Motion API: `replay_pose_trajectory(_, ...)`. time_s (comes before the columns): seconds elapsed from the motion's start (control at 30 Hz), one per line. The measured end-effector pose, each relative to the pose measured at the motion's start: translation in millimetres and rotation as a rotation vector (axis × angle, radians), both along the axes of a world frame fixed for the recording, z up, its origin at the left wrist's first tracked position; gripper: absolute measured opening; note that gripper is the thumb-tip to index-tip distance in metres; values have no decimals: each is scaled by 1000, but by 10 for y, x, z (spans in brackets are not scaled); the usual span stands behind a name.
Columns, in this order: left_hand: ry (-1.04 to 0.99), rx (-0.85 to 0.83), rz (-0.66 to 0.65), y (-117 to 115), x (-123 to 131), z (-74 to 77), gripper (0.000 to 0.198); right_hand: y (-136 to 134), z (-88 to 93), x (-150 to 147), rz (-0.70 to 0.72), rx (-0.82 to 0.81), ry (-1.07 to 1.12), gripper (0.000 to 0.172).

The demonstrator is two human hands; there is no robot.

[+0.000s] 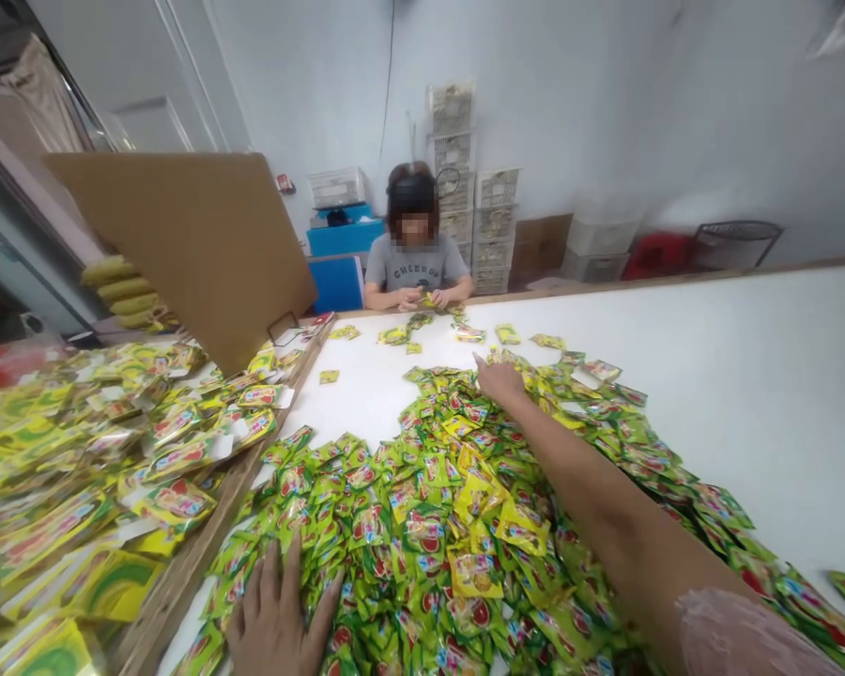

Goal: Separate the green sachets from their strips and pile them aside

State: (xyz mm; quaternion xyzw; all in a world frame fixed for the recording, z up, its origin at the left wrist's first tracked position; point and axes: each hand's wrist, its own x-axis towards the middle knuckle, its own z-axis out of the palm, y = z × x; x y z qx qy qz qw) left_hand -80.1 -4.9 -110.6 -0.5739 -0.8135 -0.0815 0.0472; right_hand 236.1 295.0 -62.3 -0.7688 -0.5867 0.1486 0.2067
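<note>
A broad heap of small green and yellow packets with red fruit pictures covers the near and middle part of a white tabletop. My left hand rests on the heap's near left part, fingers spread, with nothing gripped. Reaching across the heap, my right hand is at its far edge. Its index finger stretches out toward the far left; the other fingers are mostly hidden behind the hand. Several yellow packets lie on top between my hands, mixed with the green ones.
Past a wooden rail, larger yellow-green packs pile up on the left. A cardboard sheet stands there. Across the table a person handles a small packet, with loose packets nearby. White baskets are stacked behind.
</note>
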Motion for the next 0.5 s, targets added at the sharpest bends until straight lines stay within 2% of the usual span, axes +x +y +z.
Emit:
replay_pose_trajectory(0.13,-20,-34,0,15,-32,-23,70,-458,114,175,46,205,146,29)
replay_pose_trajectory(0.27,-49,12,-27,11,-45,-38,69,-1056,238,71,102,316,299,17)
replay_pose_trajectory(0.33,-108,23,-23,2,-63,-23,69,-1413,265,-92,192,315,435,15)
replay_pose_trajectory(0.37,-148,40,-17,-7,-77,-5,68,-1599,264,-192,275,296,605,14)
replay_pose_trajectory(0.43,-234,117,-24,-36,-97,57,63,-1974,226,-408,386,212,857,16)
replay_pose_trajectory(0.5,-323,221,-88,-75,-72,160,54,-2330,147,-617,485,84,944,13)
